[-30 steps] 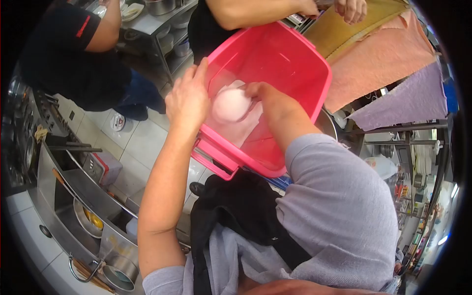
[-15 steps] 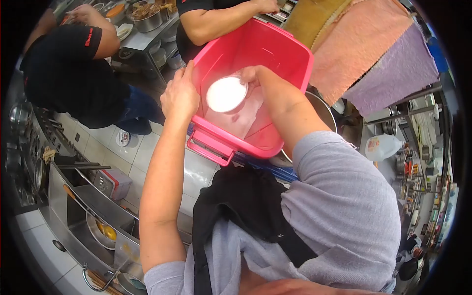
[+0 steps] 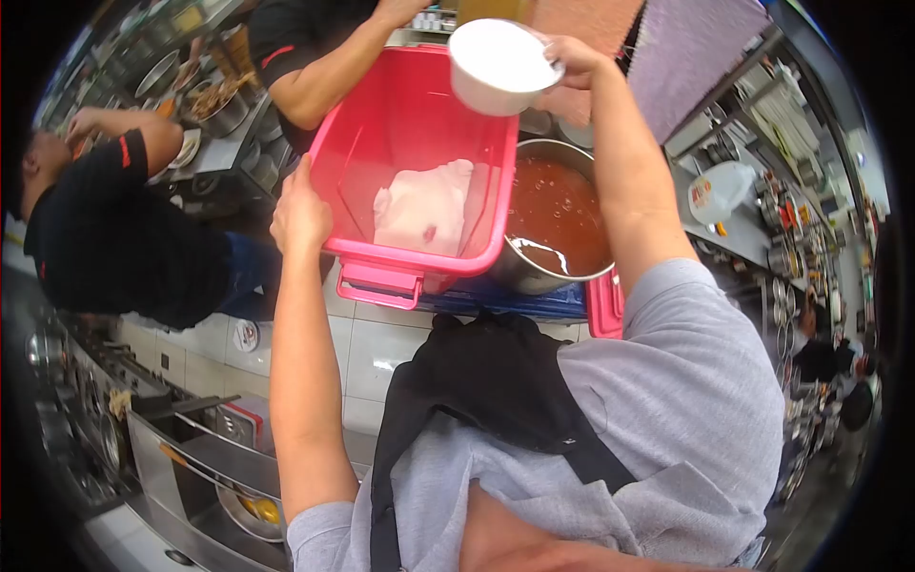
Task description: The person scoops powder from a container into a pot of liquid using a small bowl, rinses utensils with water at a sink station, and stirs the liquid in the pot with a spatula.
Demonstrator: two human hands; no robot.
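My left hand (image 3: pixel 301 212) is closed on the left rim of a large pink plastic tub (image 3: pixel 329 157). In the bottom of the tub lies a pale slab (image 3: pixel 424 205), seemingly raw meat with skin, marked by a small reddish spot. Above the tub's right rim, my right hand (image 3: pixel 575 63) grips the edge of a round white bowl (image 3: pixel 500 71). The bowl's inside is too bright to make out. Just right of the tub stands a metal pot (image 3: pixel 534 276) filled with reddish-brown liquid (image 3: pixel 558 210).
A co-worker's arm (image 3: pixel 334 81) is behind the tub, and another person in black (image 3: pixel 129 219) stands at left. A pink lid-like piece (image 3: pixel 604 303) sits beside the pot. A plastic jug (image 3: pixel 720 194) rests on the right counter. Coloured cloths (image 3: pixel 691 62) hang behind.
My right hand has lifted the white bowl out of the tub, up and to the right. The tub appears further left, and the pot of liquid now shows fully.
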